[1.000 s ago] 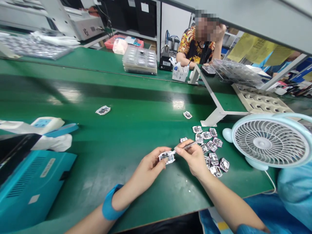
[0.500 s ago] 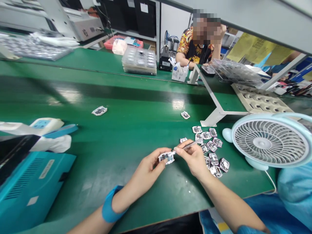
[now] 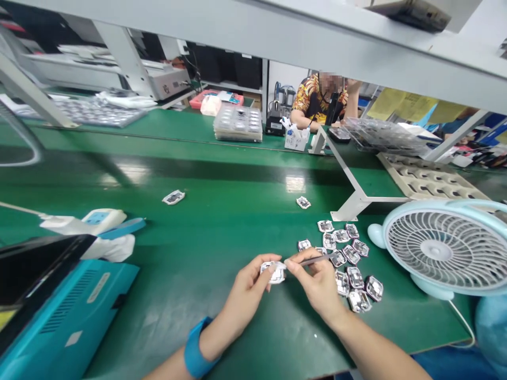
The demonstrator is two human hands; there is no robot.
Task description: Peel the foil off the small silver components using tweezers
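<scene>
My left hand (image 3: 249, 287) pinches a small white-framed electronic housing (image 3: 277, 274) between thumb and fingers, just above the bench. Its pale face shows now, and the fingers cover its left side. Close to its upper right edge, my right hand (image 3: 317, 279) grips a slim, grey, tweezers-like metal tool (image 3: 312, 260), whose rear end points up and right. The fingers hide the tool's tip, so whether it touches the housing I cannot tell. Beyond and beside my right hand lie several similar housings (image 3: 354, 277) in a loose group.
On the green bench (image 3: 198, 221) lie two separate housings, one far left (image 3: 173, 197) and one near the shelf leg (image 3: 303, 202). A light-blue fan (image 3: 435, 250) stands right, a teal machine (image 3: 99, 311) left. Behind are stacked clear trays (image 3: 237, 122) and a seated person (image 3: 312, 103).
The view has tilted up, so the bench sits lower in the picture. The housing in my left hand has turned, showing a whiter face instead of dark inner parts. Both grips persist.
</scene>
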